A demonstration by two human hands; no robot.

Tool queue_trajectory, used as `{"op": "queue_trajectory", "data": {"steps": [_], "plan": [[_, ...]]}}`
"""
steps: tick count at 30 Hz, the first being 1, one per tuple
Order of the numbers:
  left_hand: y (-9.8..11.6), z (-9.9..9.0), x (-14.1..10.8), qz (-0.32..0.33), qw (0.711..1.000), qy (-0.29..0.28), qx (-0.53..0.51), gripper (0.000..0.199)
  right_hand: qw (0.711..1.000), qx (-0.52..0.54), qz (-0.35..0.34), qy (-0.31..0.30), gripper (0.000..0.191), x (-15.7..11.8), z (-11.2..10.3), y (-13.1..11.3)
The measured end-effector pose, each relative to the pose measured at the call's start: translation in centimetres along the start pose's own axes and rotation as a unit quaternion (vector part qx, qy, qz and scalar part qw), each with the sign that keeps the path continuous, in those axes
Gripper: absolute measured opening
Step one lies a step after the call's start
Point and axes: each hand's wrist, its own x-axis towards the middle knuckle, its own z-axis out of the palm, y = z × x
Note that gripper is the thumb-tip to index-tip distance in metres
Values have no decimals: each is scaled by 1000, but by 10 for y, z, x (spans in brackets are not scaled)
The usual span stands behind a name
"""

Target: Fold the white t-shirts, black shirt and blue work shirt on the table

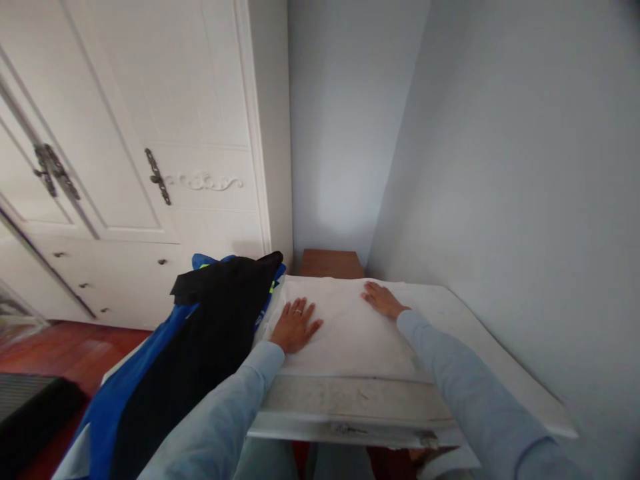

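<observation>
A white cloth (pixel 345 333) lies spread over the white table (pixel 480 340) in front of me. My left hand (pixel 295 325) rests flat near the cloth's left side, fingers apart, with a ring on one finger. Farther back and to the right, my right hand (pixel 383 300) presses palm down on the same cloth, its fingers stretched out. Neither hand grips anything. Just left of my left hand is a heap of clothes, with a black garment (pixel 215 327) over a blue garment (pixel 145 380).
A white wardrobe (pixel 200 107) with dark metal handles stands at the left. Grey walls (pixel 510 173) close in behind and right of the table. A brown wooden piece (pixel 333 263) shows past the far edge. A dark object (pixel 40 403) sits on the reddish floor (pixel 65 343).
</observation>
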Motion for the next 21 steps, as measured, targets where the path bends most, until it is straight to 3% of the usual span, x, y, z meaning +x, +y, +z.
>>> {"op": "queue_trajectory", "data": {"steps": [8, 15, 21], "plan": [[1, 1, 1, -22, 999, 30, 5, 69, 999, -4, -30, 28, 71, -20, 15, 29], [-1, -2, 3, -11, 1000, -12, -6, 74, 999, -24, 22, 23, 68, -53, 10, 58], [-2, -1, 2, -16, 1000, 2, -16, 73, 995, -53, 84, 32, 66, -73, 4, 67]]}}
